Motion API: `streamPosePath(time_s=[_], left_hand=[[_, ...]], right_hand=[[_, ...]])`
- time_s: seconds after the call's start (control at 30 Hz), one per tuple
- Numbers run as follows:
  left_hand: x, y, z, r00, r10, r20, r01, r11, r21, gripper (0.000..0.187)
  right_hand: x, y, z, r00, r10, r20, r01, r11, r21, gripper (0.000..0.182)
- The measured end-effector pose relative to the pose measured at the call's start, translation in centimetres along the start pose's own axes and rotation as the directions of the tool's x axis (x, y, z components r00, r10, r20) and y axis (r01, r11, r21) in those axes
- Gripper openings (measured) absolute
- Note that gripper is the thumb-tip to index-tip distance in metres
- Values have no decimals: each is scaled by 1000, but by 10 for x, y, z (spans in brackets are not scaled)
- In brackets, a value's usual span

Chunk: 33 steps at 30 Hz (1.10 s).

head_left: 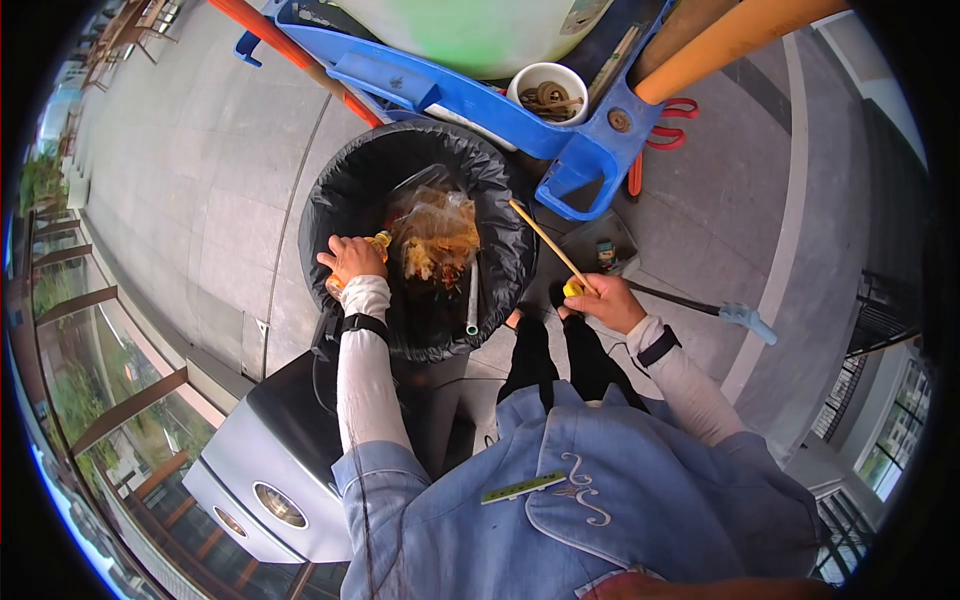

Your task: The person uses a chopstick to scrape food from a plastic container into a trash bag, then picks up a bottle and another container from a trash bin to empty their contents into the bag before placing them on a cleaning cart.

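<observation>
My left hand (357, 260) is closed around a plastic bottle (380, 240) with yellow-orange contents, over the left side of a bin lined with a black bag (335, 190). The fingers cover the bottle's middle. In the bin lie crumpled clear plastic (437, 212), yellowish food scraps (430, 262) and a pale tube (473, 298). My right hand (608, 303), right of the bin, grips a thin wooden stick (545, 240) whose far end points up at the bin's rim. A small yellow cap (573, 287) shows at the fingertips of the same hand.
A blue cart frame (480, 115) stands beyond the bin, carrying a white cup (548, 92) of small items and thick wooden handles (730, 45). Red-handled scissors (672, 125) hang beside it. A grey-and-black bin housing (280, 470) stands at left; a black rod (675, 298) extends right.
</observation>
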State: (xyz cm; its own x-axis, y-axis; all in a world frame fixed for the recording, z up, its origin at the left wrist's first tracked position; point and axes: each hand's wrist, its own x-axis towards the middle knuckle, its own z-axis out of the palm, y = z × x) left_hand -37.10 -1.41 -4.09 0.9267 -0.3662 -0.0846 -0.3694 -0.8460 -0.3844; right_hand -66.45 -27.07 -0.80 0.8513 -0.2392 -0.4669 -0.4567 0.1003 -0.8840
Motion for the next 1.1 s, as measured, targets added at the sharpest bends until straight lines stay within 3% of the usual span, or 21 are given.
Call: streamPosePath(time_s=[0.07, 0.63, 1.1], left_hand=[[9, 1, -6, 997, 36, -65, -36, 999, 2, 16], [45, 4, -37, 994, 90, -64, -75, 975, 210, 19], [46, -5, -44, 988, 104, -116, -77, 972, 223, 19]], right_hand=[[0, 5, -2, 1000, -7, -11, 7, 1000, 27, 27], [-9, 3, -6, 999, -7, -38, 6, 1000, -25, 28], [-6, 13, -3, 1000, -23, -4, 23, 999, 37, 28]])
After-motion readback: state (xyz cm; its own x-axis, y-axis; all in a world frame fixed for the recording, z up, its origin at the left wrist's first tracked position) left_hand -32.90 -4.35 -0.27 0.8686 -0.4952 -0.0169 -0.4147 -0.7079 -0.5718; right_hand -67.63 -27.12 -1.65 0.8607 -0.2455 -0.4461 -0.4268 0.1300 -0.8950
